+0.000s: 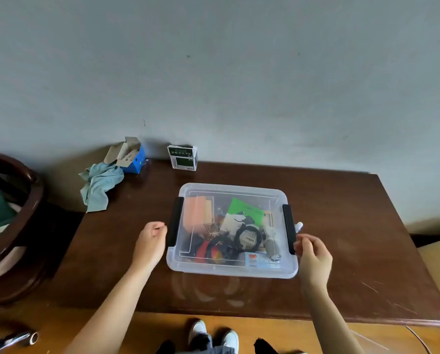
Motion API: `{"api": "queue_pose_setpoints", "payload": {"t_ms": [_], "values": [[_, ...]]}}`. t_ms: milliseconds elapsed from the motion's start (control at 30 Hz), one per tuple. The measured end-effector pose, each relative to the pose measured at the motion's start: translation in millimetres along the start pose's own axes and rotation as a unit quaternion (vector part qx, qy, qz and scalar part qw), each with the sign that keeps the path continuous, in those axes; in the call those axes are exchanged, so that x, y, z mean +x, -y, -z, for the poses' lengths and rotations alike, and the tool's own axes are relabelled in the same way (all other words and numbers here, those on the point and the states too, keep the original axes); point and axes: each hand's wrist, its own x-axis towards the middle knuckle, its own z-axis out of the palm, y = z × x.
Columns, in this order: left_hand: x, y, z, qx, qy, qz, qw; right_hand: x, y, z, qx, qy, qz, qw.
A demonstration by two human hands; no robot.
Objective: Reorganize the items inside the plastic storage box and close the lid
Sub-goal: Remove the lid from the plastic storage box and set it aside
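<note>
Clear rectangular plastic storage box (232, 270) with translucent lid (233, 190) on, black side latches, mid dark scratched wooden table (341, 226). Inside: coiled black cable (248, 238) on card reading "belkin", green sheet (244, 209), ribbed orange block (195, 213). Left hand (151, 242) loosely curled beside left latch, holding nothing; right hand (313, 254) curled at right latch, grip unclear.

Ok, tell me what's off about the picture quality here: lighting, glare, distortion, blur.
Head view: soft, even light with weak shadows; wide-angle bending curves the table edges; the clear lid of the storage box hazes the items beneath it, and a faint reflection of the box shows on the wood in front; the left hand and right hand look slightly soft.
</note>
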Motion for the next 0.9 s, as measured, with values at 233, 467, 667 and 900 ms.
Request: {"api": "queue_pose_setpoints", "payload": {"t_ms": [233, 467, 667, 900], "values": [[10.3, -22.6, -29.0, 0.197, -0.011, -0.046, 0.979, 33.2, 8.4, -26.9, -0.169, 0.096, -0.062, 0.979], [16.7, -28.0, -29.1, 0.387, -0.051, -0.083, 0.917, 36.9, 8.8, -29.7, -0.362, 0.108, 0.048, 0.925], [21.0, -33.4, -28.3, 0.406, -0.039, -0.081, 0.909, 40.6, 11.2, -25.8, -0.392, 0.133, 0.061, 0.908], [32.8, 4.4, -16.5, 0.157, 0.032, 0.021, 0.987, 51.5, 6.4, -24.1, -0.377, 0.166, 0.049, 0.91]]}}
